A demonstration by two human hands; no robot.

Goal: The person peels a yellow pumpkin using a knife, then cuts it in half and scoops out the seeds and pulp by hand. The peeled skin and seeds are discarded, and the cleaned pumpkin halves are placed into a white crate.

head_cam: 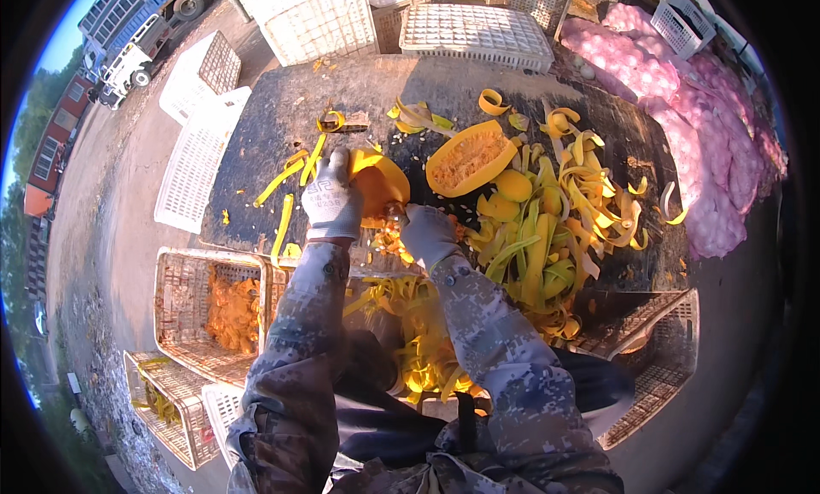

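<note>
My left hand (pixel 332 196), in a pale printed work glove, grips the left side of a hollowed orange pumpkin piece (pixel 382 185). My right hand (pixel 430 234), also gloved, is closed at the piece's lower right edge; a small part of a tool shows at its fingers, its kind unclear. Stringy pumpkin pulp with seeds (pixel 392 239) lies between the hands. Right of the piece, a halved yellow pumpkin (pixel 471 159) rests cut side up, its seed pulp inside. Long yellow and green peel strips (pixel 538 250) are heaped to the right of my right hand.
A dark worn board (pixel 275 122) carries scattered seeds and peel. Below it, a plastic crate (pixel 166 302) holds orange pulp at left; more peel (pixel 423 353) lies before my body. An upturned crate (pixel 477 32) stands beyond, pink mesh sacks (pixel 698 135) at right, and another crate (pixel 685 340) lower right.
</note>
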